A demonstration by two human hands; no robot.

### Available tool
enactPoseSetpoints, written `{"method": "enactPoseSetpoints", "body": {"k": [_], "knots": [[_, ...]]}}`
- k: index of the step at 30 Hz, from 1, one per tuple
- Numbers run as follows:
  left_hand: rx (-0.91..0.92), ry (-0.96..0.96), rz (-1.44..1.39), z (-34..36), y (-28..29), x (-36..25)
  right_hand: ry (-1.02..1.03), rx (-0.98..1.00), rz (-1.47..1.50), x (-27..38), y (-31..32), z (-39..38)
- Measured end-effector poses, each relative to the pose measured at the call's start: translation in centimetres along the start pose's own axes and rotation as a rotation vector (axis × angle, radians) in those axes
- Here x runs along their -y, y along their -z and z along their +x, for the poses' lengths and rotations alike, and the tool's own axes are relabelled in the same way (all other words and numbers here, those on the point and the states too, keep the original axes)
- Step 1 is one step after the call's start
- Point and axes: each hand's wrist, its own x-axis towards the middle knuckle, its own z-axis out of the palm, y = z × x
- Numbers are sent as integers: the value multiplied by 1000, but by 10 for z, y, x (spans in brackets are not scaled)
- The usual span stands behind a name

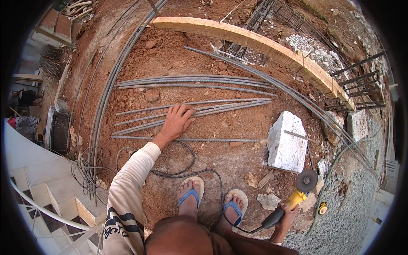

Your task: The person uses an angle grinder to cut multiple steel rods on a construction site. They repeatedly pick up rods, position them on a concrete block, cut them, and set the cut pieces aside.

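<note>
My left hand (pixel 176 121) reaches down to a loose group of short steel rebars (pixel 229 106) on the reddish soil, its fingers curled over the rods and closed on rebar. How many rods it grips cannot be seen. My right hand (pixel 289 213) is wrapped around a yellow and black angle grinder (pixel 295 198), held low at the right with its dark disc (pixel 306 181) uppermost. From the grinder a black power cord (pixel 221 187) loops past my feet. Farther off lies another row of rebars (pixel 195 80), and a single rebar (pixel 212 140) lies nearer.
A white-faced stone block (pixel 287 144) stands to the right with a short rebar across it. Long rebars (pixel 111 85) run along the left. A wooden beam (pixel 238 36) crosses the far side. A yellow tape measure (pixel 323 208) lies on gravel (pixel 340 216). White tiled steps (pixel 55 191) are at left.
</note>
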Motion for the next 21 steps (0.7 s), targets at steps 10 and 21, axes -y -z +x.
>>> {"method": "enactPoseSetpoints", "body": {"k": [10, 21], "knots": [[-104, -22, 8, 137, -4, -12, -42, 10, 73, -2, 8, -1], [-43, -50, 309, 264, -50, 55, -1, -65, 24, -14, 22, -5]]}}
